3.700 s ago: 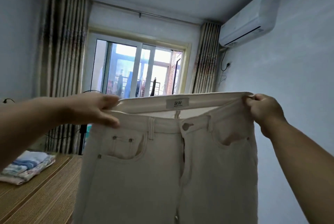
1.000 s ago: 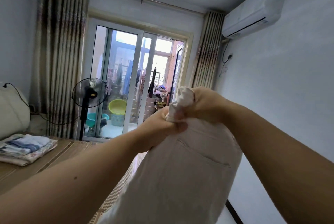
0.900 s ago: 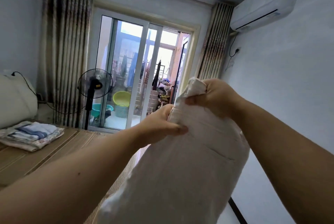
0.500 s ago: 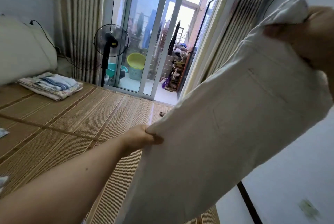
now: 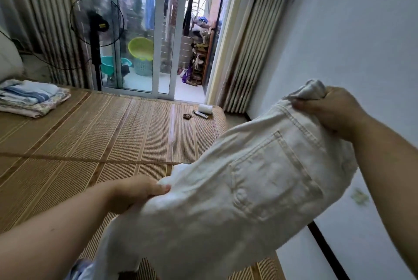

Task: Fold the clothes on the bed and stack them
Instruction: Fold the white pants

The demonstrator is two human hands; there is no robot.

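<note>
The left hand (image 5: 133,191) and right hand (image 5: 332,110) are bare (forearms (image 5: 56,230) likewise, to the frame's edge).

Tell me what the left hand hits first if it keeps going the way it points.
The white trousers. The left hand pinches their edge and points right and slightly up, straight into the cloth. What lies behind the fabric on that line is hidden, so depth beyond it is unclear.

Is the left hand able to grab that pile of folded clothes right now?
Probably not. The left hand grips the trousers, and the pile lies far off across the mat. It would have to let go, and the person lean closer first.
</note>
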